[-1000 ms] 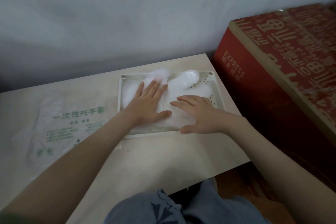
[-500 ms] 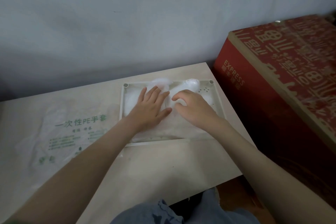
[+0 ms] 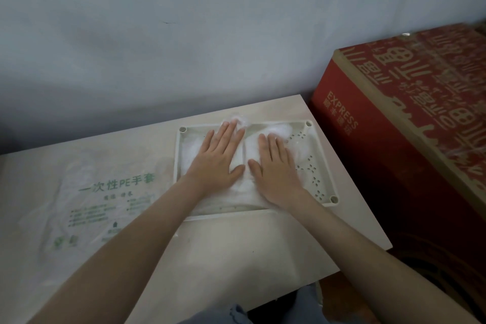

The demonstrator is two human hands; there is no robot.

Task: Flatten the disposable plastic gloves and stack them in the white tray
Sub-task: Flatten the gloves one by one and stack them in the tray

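Main risk: trapped air may puff the film back up once the palms lift, leaving a lumpy stack rather than a flat one.
Cause: the gloves [image 3: 244, 188] look like thin, slick plastic, and the puffed glove tips [image 3: 278, 129] bulge just beyond the fingers of both hands, where no pressure reaches them. The one ahead of the left hand pokes over the far rim.
Second risk: the top sheets could cling to skin or slide with a palm, since only the hands pin them.
Gloves: directly under both palms, inside the white tray [image 3: 178, 155]. Bare film shows in the gap between the thumbs and just behind the wrists.
Left hand [image 3: 218, 158]: flat, fingers straight and close together, pressing the left half of the stack.
Right hand [image 3: 276, 168]: flat as well, fingers extended, pressing the right half, its thumb almost meeting the left thumb.
Tray floor: a perforated strip lies bare just right of the right hand.
Glove bag [image 3: 115, 187]: on the counter [image 3: 236, 244], well left of the left hand.
Red box [image 3: 407, 113]: beyond the counter edge, well right of the right hand.
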